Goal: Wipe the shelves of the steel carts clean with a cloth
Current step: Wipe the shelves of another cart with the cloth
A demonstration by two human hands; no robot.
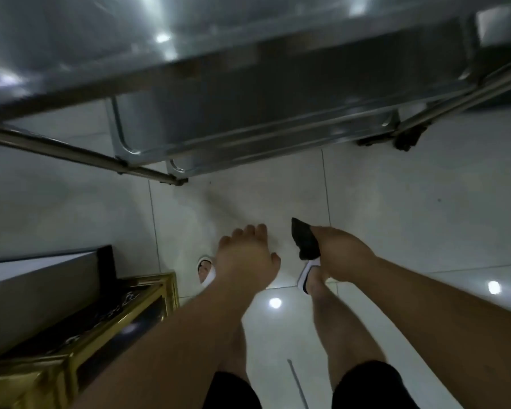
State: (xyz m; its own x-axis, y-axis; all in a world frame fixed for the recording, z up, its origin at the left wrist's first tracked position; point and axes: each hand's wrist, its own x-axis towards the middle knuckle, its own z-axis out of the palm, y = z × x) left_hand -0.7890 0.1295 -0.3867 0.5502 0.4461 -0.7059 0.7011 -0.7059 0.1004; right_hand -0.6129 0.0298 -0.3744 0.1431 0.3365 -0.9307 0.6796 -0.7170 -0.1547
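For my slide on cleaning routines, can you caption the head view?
Standing before a steel cart, the right hand grips a dark cloth; the left hand hangs open.

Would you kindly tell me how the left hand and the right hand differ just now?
The right hand grips a dark cloth; the left hand holds nothing. The left hand's fingers are relaxed, the right hand's curled. Both hang over the tiled floor, short of the steel cart.
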